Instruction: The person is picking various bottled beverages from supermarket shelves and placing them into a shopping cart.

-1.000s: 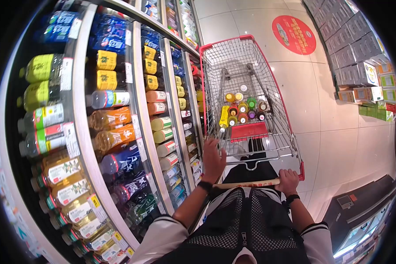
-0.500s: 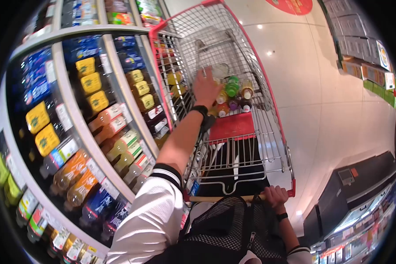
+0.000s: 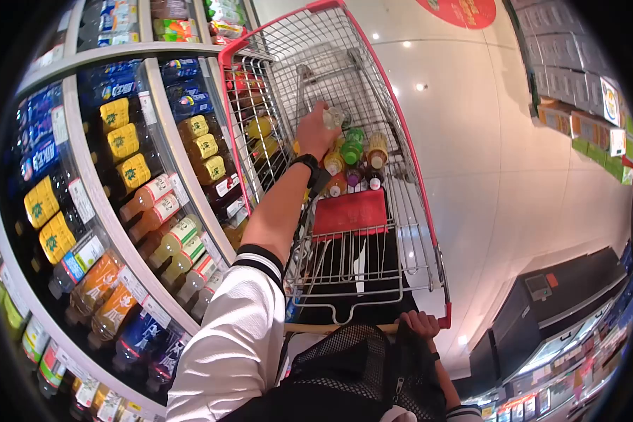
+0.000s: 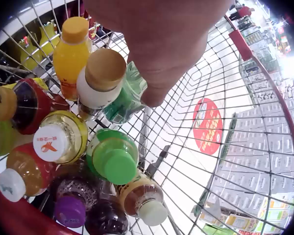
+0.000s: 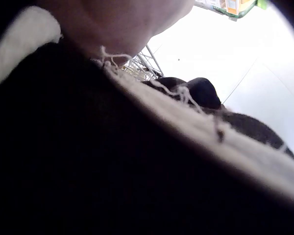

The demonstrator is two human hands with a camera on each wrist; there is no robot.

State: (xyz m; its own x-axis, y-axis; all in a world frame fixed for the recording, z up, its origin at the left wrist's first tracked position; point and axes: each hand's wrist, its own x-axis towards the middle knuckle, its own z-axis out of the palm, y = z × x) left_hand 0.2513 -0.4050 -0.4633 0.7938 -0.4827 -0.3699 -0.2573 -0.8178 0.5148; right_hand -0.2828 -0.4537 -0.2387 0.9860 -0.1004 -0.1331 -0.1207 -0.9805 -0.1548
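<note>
My left hand (image 3: 315, 133) reaches down inside the shopping cart (image 3: 399, 119), its fingers around a clear, greenish plastic bottle (image 4: 120, 108). In the left wrist view the hand covers part of this bottle. Close beside it stand a white bottle with an orange-brown cap (image 4: 105, 71), an orange juice bottle (image 4: 71, 61) and a green bottle (image 4: 112, 156). A purple-capped bottle (image 4: 71, 210) and several other drinks are grouped nearer the red panel (image 3: 350, 213). My right hand (image 3: 420, 325) grips the cart's handle (image 3: 344, 328) at its right end.
Shelves of bottled drinks (image 3: 123, 158) run along the cart's left side. Pale floor tiles (image 3: 471, 183) lie to the right, with stacked cartons (image 3: 577, 77) beyond them. A dark cabinet (image 3: 534, 309) stands at the lower right.
My left hand went from near the cart's handle forward into the basket, onto the clear bottle. The right hand stays on the handle. The head view has shifted.
</note>
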